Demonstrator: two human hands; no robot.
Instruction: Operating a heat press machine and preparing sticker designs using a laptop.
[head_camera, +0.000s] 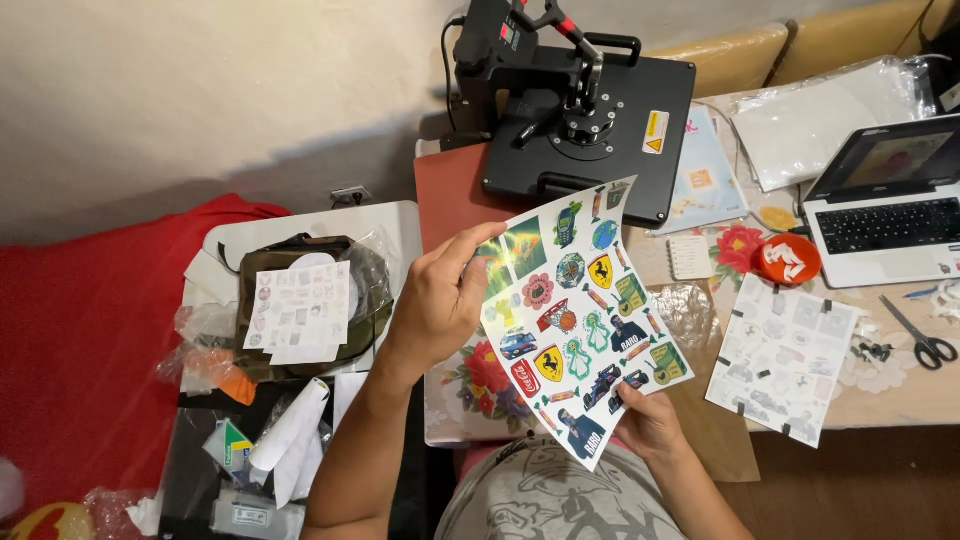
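1. Both hands hold up one glossy white sheet of colourful stickers (575, 320) over the table: left hand (440, 300) pinching its left edge, right hand (645, 415) gripping its bottom corner.
2. Its long side runs from near the person up toward the black heat press (580, 100).
3. Right fingers are hidden behind the sheet.

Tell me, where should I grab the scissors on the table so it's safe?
Take the scissors by the black loop handles at the end nearer the person, coming from that side. The closed blades point away toward the laptop, and the loops lie flat with room around them.
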